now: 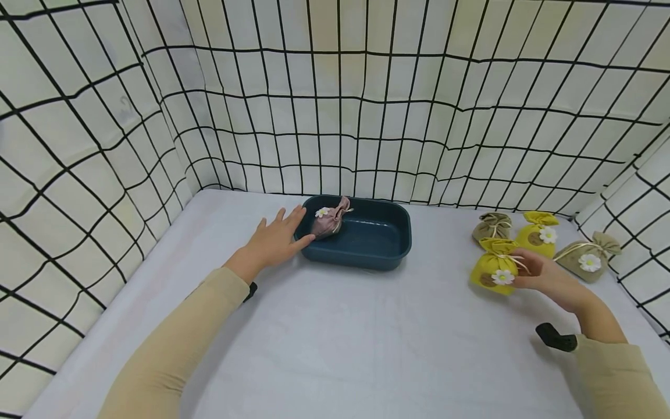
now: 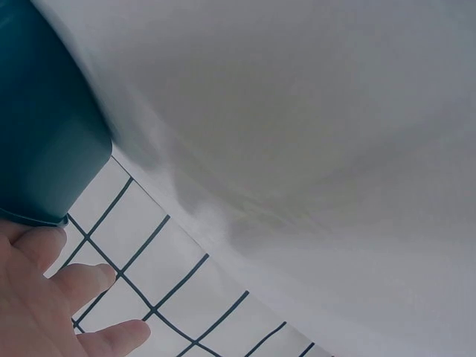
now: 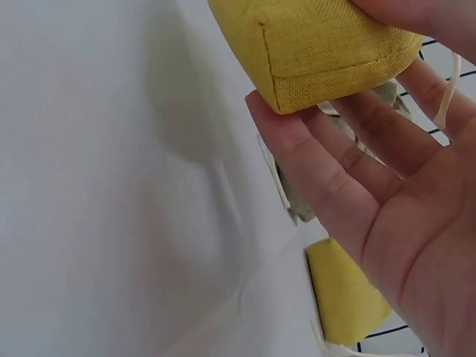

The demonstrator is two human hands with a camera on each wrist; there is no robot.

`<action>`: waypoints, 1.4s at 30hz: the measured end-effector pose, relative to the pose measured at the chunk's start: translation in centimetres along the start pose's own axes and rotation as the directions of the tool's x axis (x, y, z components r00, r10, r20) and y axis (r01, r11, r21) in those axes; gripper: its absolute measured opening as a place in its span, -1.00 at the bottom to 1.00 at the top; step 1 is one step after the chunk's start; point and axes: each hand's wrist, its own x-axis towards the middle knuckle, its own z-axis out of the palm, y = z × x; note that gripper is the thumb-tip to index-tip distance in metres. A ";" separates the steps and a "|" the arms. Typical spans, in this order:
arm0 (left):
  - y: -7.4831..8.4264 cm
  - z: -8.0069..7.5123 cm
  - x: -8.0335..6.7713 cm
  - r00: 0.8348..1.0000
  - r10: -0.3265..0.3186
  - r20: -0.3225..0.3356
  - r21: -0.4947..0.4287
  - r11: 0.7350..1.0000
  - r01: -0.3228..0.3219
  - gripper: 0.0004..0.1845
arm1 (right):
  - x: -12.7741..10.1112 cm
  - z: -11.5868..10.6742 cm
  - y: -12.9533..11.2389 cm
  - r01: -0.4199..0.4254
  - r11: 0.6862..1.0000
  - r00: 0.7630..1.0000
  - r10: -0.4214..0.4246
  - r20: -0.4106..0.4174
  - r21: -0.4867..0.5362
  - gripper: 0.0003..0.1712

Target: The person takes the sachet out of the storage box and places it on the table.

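Note:
My right hand (image 1: 555,282) holds a yellow drawstring pouch (image 1: 491,269) with a white flower and a brown patch, between thumb and fingers. In the right wrist view the pouch's underside (image 3: 327,63) shows above the white surface, its shadow apart from it. At the left end of a dark teal rectangular tub (image 1: 361,259), my left hand (image 1: 274,238) touches the rim with fingers spread. Inside the tub, a pinkish-mauve pouch (image 1: 328,222) with a white flower lies on its left side. The left wrist view shows the left fingers (image 2: 82,286) by the tub's rim.
Behind the held pouch are a grey-brown pouch (image 1: 491,226), a second yellow pouch (image 1: 546,247) and an olive-beige pouch (image 1: 586,265). Black wire grid panels (image 1: 340,96) backed with white stand along the back and sides of the white-covered table (image 1: 366,343).

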 end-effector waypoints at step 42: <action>0.0 0.1 0.0 1.000 0.001 -0.006 0.000 1.000 -0.001 -0.11 | -0.3 -2.1 3.0 -0.070 0.993 0.996 0.064 0.065 0.091 -0.49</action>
